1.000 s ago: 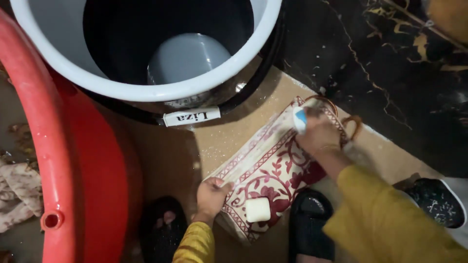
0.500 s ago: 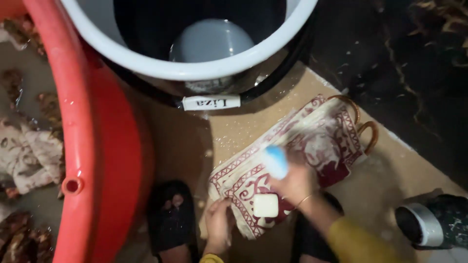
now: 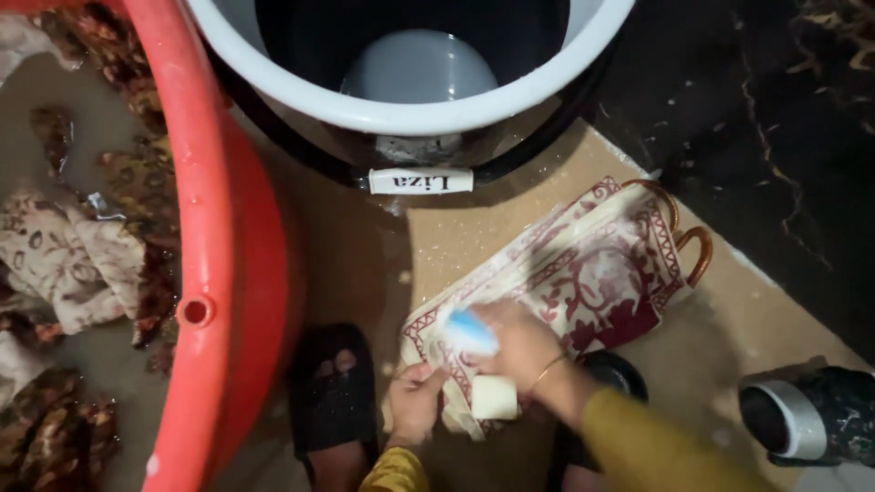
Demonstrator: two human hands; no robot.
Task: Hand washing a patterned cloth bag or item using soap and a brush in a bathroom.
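While I watch from the head camera, the red tub [image 3: 214,273] fills the left with patterned cloth [image 3: 64,264] soaking in it, and the white bucket [image 3: 410,109] stands at the top. Between them, on the wet tan floor [image 3: 474,237], lies the red-and-cream bag [image 3: 592,273]. My right hand [image 3: 515,342] is closed around a blue-and-white brush [image 3: 469,333] pressed on its near end. My left hand [image 3: 415,405] pinches the bag's near edge, beside the white soap bar [image 3: 494,398].
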